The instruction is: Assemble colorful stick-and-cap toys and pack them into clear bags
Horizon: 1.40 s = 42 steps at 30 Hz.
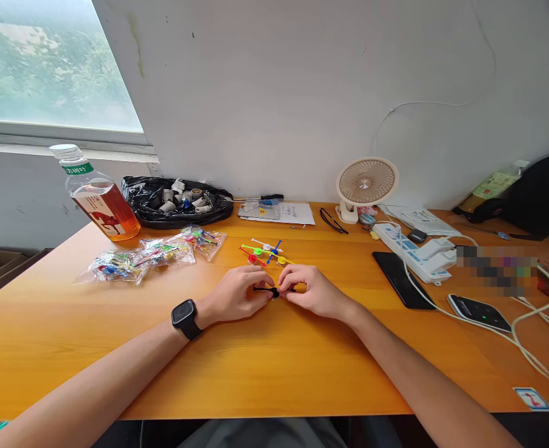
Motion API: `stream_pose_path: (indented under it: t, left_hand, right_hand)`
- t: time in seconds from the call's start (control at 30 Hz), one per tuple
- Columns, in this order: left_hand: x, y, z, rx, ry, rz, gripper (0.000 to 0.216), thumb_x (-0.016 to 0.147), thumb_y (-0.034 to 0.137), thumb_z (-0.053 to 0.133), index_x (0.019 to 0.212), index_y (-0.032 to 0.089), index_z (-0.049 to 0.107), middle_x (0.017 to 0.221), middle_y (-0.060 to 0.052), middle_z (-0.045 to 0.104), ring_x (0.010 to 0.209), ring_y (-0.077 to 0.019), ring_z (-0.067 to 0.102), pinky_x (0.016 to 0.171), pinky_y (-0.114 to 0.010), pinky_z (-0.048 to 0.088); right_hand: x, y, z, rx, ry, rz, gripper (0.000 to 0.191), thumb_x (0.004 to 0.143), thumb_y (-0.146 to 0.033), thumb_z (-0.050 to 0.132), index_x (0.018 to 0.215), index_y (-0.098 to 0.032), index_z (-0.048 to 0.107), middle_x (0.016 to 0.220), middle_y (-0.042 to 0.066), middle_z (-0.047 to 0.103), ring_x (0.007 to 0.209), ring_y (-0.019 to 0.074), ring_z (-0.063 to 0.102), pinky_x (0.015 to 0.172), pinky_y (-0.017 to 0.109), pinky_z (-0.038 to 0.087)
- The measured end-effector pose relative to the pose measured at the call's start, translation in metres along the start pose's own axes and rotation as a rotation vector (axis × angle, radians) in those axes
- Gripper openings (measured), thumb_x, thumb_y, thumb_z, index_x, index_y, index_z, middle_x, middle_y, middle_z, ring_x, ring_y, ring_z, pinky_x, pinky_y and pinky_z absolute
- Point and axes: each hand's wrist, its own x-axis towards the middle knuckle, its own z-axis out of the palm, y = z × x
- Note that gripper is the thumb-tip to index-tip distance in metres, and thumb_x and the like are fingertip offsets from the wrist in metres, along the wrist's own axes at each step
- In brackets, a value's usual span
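Wooden bench (237, 373), white wall (265, 93) behind, window (55, 68) upper left. Bottle (122, 214), black bag (138, 202) by back-left corner; fan (367, 182) at back edge; power strip (402, 249) toward right edge. Black plastic piece (275, 292) mid-bench, between front and back edges. Left hand (237, 292) fingers narrow, pinching it; right hand (316, 291) fingers narrow too, pinching its right part. Colored pieces (274, 252) just beyond.
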Motion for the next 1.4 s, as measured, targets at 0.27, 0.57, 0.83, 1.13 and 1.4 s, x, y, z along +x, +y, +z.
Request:
stream_pose_path:
  t: [0.27,0.57,0.83,1.13,1.4]
  left_hand:
    - [0.003,-0.001,0.005,-0.068,-0.009,-0.031,0.012,0.096,0.021,0.064,0.09,0.021,0.074,0.09,-0.004,0.073,0.082,-0.0167,0.065,0.074,-0.027,0.049]
    - [0.006,0.002,0.006,-0.172,-0.041,-0.17,0.008,0.087,0.019,0.068,0.081,0.019,0.073,0.08,-0.001,0.069,0.071,-0.0136,0.058,0.063,-0.025,0.044]
    - [0.007,-0.003,0.011,-0.165,-0.039,-0.202,0.008,0.085,0.022,0.069,0.079,0.019,0.074,0.083,-0.002,0.07,0.071,-0.0141,0.058,0.063,-0.025,0.044]
    - [0.007,0.006,0.006,-0.21,0.044,-0.182,0.012,0.089,0.03,0.071,0.091,0.019,0.067,0.085,-0.001,0.065,0.073,-0.014,0.053,0.066,-0.026,0.043]
    - [0.009,0.008,0.0,-0.208,0.289,-0.191,0.027,0.105,0.041,0.056,0.091,0.019,0.064,0.089,-0.004,0.065,0.082,-0.0178,0.054,0.076,-0.031,0.046]
  right_hand:
    - [-0.001,-0.002,0.002,-0.074,-0.037,-0.056,0.022,0.085,-0.003,0.065,0.081,-0.02,0.078,0.099,0.005,0.073,0.088,0.0172,0.068,0.083,0.03,0.052]
    - [0.0,-0.001,0.002,-0.113,-0.096,-0.116,0.025,0.084,0.001,0.06,0.078,-0.019,0.073,0.099,0.005,0.069,0.086,0.0166,0.065,0.081,0.029,0.051]
    - [0.003,-0.001,0.003,-0.127,-0.124,-0.114,0.026,0.081,0.004,0.06,0.075,-0.018,0.073,0.096,0.005,0.069,0.085,0.016,0.065,0.079,0.028,0.05]
    - [0.001,-0.007,-0.009,-0.161,0.022,-0.032,0.013,0.094,-0.017,0.069,0.1,-0.021,0.08,0.106,0.007,0.076,0.098,0.021,0.069,0.091,0.034,0.053]
    - [-0.001,-0.012,-0.014,-0.118,0.012,0.107,0.042,0.109,-0.048,0.051,0.137,-0.024,0.07,0.101,0.004,0.077,0.066,0.0141,0.058,0.062,0.026,0.046]
